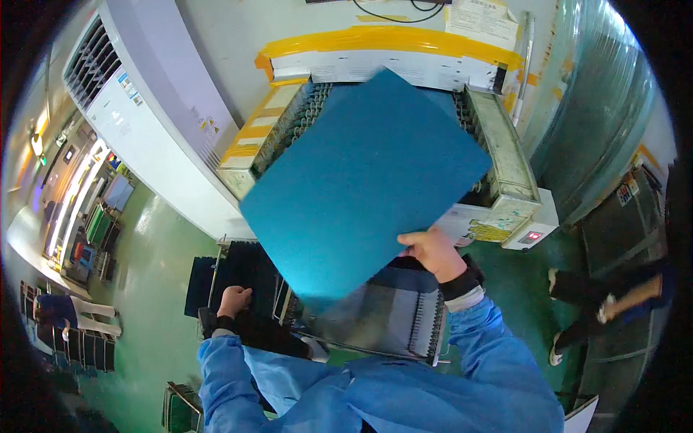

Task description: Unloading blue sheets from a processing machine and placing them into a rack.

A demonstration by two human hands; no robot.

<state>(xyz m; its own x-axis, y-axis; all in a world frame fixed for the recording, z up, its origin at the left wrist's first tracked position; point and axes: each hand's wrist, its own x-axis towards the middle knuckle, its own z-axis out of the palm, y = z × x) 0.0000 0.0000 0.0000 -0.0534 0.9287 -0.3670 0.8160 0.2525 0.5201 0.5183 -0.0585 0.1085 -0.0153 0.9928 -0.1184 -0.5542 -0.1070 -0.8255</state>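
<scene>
A large rectangular blue panel (368, 180) is tilted over the mouth of a machine with chain-like rollers along both sides. My right hand (435, 254) pinches its near right edge, thumb on top and fingers underneath. Lower left, my left hand (234, 301) is closed beside dark panels (249, 263) standing in a rack; whatever its fingers hold, if anything, is hidden. Between my arms is a slotted rack (382, 314) with a greyish sheet-like surface and toothed sides. The blue panel covers most of the machine's rollers (312, 108).
The machine's pale side rails (505, 151) flank the panel, with a control box (532, 227) at front right. A tall white air conditioner (155, 123) stands left. Plastic-wrapped sheeting (599, 108) hangs right. One person (635, 296) stands at right, another (65, 316) far left.
</scene>
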